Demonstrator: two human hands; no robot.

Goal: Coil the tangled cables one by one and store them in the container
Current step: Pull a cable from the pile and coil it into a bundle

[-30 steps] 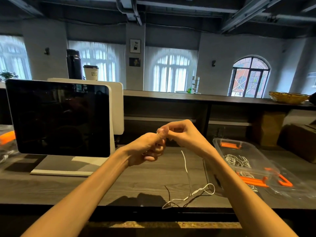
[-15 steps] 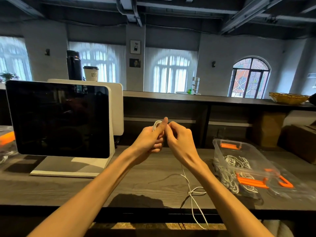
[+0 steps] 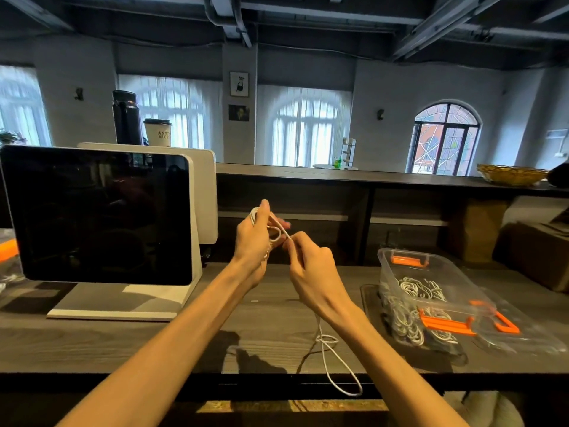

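A thin white cable hangs from my hands, and its loose end loops over the front edge of the dark wooden table. My left hand is raised above the table and grips several turns of the cable wound around its fingers. Just to the right and slightly lower, my right hand pinches the cable strand that runs up to the coil. At the right stands a clear plastic container with orange latches, holding several coiled white cables.
A dark-screened monitor on a white stand fills the table's left side. The clear lid with orange clips lies right of the container. A raised counter behind carries a paper cup, a black bottle and a woven basket.
My left hand has turned upright with more cable wound on it. My right hand has dropped lower and right, drawing the strand out. The loose end has shortened and slid over the table edge.
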